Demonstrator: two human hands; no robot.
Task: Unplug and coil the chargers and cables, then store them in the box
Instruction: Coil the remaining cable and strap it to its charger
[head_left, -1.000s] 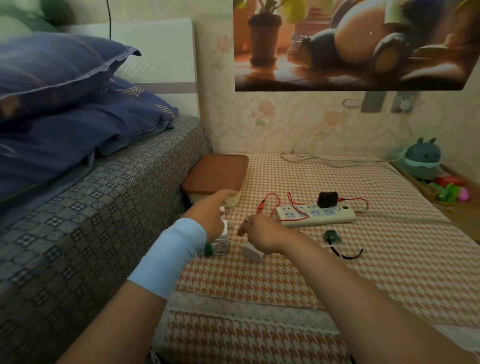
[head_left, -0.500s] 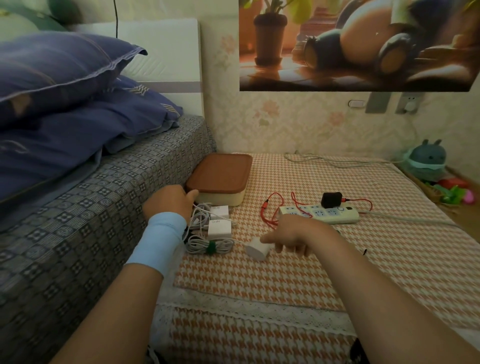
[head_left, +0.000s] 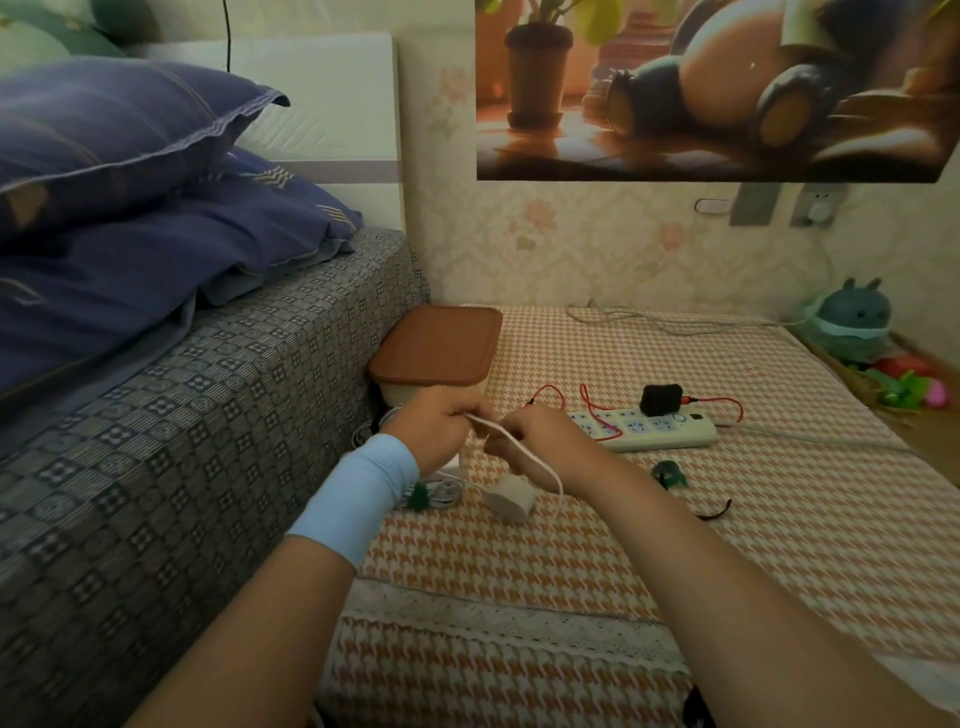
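Note:
My left hand (head_left: 435, 427) and my right hand (head_left: 540, 441) both grip a thin white cable (head_left: 535, 460) just above the checked cloth. The cable loops down to a white charger (head_left: 510, 499) lying below my right hand. Under my left wrist lies a coiled white cable with a green tie (head_left: 434, 493), partly hidden. The box with a brown lid (head_left: 439, 347) stands shut behind my hands, against the bed. A white power strip (head_left: 649, 428) holds a black charger (head_left: 661, 399) with a red cable (head_left: 597, 408).
A bed with a patterned grey cover (head_left: 182, 441) rises on the left. A green tie (head_left: 669, 474) and a black strap (head_left: 714, 512) lie right of my hands. A grey cord (head_left: 675, 322) runs along the wall. Toys (head_left: 852, 327) sit at the far right.
My left hand came back from beside the box and took hold of the white cable. My right hand lifted the cable off the cloth, and the two hands now meet.

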